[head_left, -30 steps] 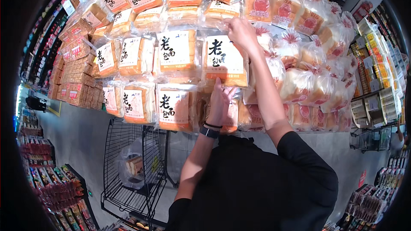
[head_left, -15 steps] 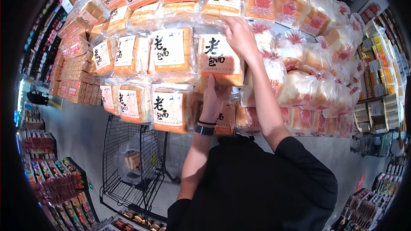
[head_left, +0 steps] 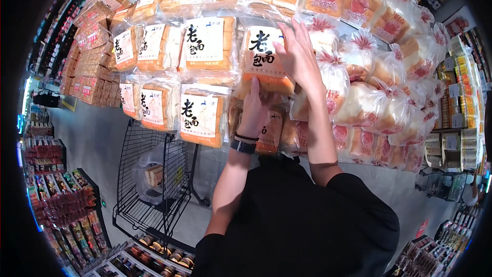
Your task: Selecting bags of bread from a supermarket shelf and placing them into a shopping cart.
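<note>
Plastic-wrapped bread pack [head_left: 264, 48]: left hand [head_left: 253, 113] grips its lower edge, right hand [head_left: 301, 57] splayed over its right side

Left hand [head_left: 254, 109] grips front edge of bread pack [head_left: 264, 57], thumb on top; right hand [head_left: 301, 54], fingers spread, over its right side, contact hard to tell. Labelled packs [head_left: 209, 46] toward display [head_left: 345, 24] left edge, clear-bagged loaves [head_left: 356, 102] toward right. Cart [head_left: 128, 190] by front-left corner, bagged bread [head_left: 154, 176] inside.

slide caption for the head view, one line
Left hand at the lower edge, right hand over the right side of a bagged loaf among stacked bread; wire cart at lower left.
</note>
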`<state>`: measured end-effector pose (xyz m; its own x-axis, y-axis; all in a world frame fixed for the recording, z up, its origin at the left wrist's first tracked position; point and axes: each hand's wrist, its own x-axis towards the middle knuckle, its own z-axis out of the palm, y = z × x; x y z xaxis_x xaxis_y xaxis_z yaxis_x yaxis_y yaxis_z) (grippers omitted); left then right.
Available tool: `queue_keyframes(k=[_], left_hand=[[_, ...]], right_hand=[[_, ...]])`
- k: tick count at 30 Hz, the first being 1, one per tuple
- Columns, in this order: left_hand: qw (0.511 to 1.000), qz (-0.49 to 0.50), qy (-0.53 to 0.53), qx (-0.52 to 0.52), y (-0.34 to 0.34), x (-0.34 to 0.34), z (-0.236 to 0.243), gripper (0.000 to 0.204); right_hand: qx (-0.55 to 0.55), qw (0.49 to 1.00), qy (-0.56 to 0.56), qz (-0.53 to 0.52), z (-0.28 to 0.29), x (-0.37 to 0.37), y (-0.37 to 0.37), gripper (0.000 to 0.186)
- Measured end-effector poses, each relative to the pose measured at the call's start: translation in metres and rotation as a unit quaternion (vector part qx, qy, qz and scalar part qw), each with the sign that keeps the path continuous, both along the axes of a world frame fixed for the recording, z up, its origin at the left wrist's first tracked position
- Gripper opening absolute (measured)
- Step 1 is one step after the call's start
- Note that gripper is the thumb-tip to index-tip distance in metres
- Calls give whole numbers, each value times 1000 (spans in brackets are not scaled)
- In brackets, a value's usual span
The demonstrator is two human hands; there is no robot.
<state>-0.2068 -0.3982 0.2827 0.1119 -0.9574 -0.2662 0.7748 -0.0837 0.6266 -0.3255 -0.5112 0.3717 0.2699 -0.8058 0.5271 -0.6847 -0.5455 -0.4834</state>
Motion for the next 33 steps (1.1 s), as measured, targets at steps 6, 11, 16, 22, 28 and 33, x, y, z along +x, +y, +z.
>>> queue_keyframes(k=[6, 11, 16, 22, 28, 33], left_hand=[[999, 18, -11, -36, 14, -4, -12, 45], [999, 43, 7, 30, 41, -9, -7, 44], [1000, 21, 9, 11, 54, -9, 0, 42], [1000, -15, 0, -4, 78, -4, 3, 47], [992, -122, -22, -28, 138, 28, 10, 43], [994, -106, -17, 0, 233, 80, -16, 38]], right_hand=[[14, 999, 25, -27, -5, 5, 3, 55], [29, 999, 22, -34, -4, 7, 6, 54], [-17, 999, -31, 9, -4, 0, 22, 48], [-37, 998, -42, -4, -12, 1, 52, 44], [-58, 994, -93, -1, -15, 7, 98, 33], [-49, 992, -101, 66, -21, 40, 163, 27]])
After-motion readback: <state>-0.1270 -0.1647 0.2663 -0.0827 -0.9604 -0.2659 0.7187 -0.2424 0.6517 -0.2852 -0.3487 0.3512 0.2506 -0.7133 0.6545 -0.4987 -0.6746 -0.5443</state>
